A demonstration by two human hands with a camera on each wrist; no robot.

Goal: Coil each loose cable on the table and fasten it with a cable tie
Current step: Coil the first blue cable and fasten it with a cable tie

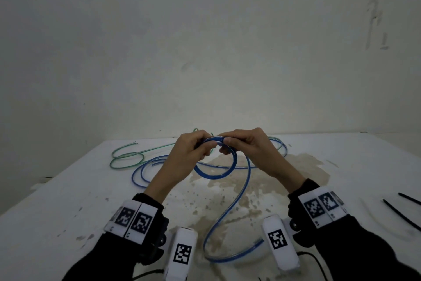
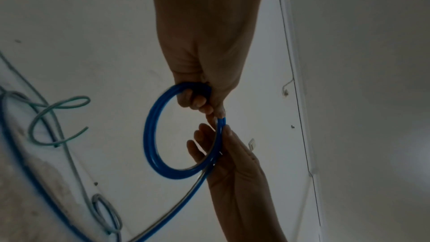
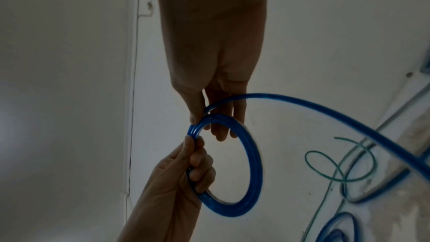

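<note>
A blue cable (image 1: 227, 170) hangs as a small coil of a few loops (image 2: 152, 135) (image 3: 252, 163) between both hands above the table. My left hand (image 1: 196, 148) (image 2: 204, 97) curls its fingers round the top of the coil. Beside it my right hand (image 1: 237, 144) (image 3: 209, 117) pinches the same loops between thumb and fingers. The rest of the blue cable trails down to the table and runs in wide curves (image 1: 227, 223) toward me. A green cable (image 1: 127, 157) (image 3: 339, 161) lies loose at the far left. Two black cable ties (image 1: 401, 212) lie at the right edge.
The white table (image 1: 68, 201) carries brown stains (image 1: 232, 201) in its middle and stands against a pale wall (image 1: 205, 41). More blue cable loops (image 1: 145, 171) lie near the far edge behind my hands. Tracking cuffs with markers (image 1: 134, 219) sit on both wrists.
</note>
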